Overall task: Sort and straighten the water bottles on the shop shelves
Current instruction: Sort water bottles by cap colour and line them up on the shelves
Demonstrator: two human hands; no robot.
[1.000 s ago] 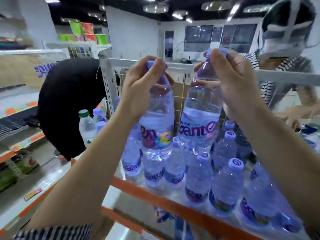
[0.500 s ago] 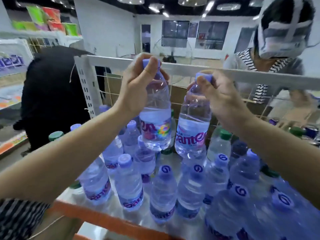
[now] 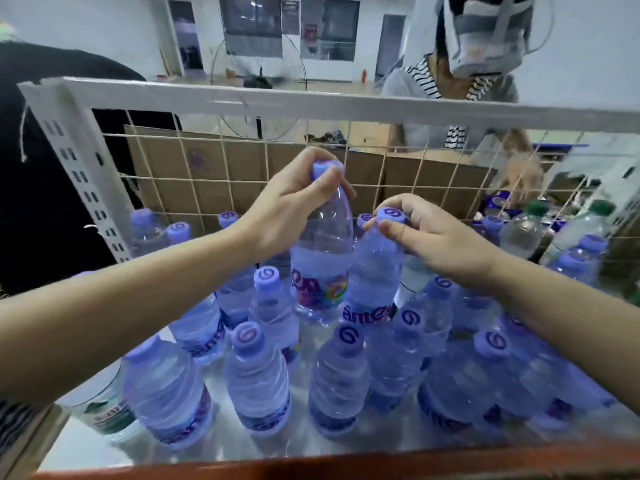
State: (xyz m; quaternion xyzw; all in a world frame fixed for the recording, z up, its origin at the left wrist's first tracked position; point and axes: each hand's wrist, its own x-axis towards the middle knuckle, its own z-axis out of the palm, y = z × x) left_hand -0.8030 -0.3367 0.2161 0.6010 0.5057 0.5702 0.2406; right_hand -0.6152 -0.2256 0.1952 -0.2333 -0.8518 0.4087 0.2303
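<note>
Two bottles are in hand. About sixteen more purple-capped ones stand on the shelf (image 3: 311, 452), counting the blurred ones as far as I can tell, plus two green-capped bottles (image 3: 535, 220) at 2 o'clock and one green-labelled bottle (image 3: 104, 410) at 8 o'clock.

The left hand (image 3: 287, 216) pinches the cap and neck of the left bottle (image 3: 320, 268), fingers pressed together round the top; its base hangs above the standing bottles, near centre. The right hand (image 3: 429, 237) pinches the cap of the right bottle (image 3: 375, 271) between thumb and fingertips; this one sits lower, touching the left bottle at 3 o'clock, its base hidden among the others.

Both are clear, ribbed plastic with lilac caps bearing a swirl, and a white label with purple lettering and a multicoloured patch.

Compared with half a second ago, both bottles have come down from the level of the white rail (image 3: 311, 102) to below it, and the right one has dropped further into the crowd. The view now tilts lower, showing the orange shelf edge (image 3: 346, 465) at 6 o'clock.
</note>
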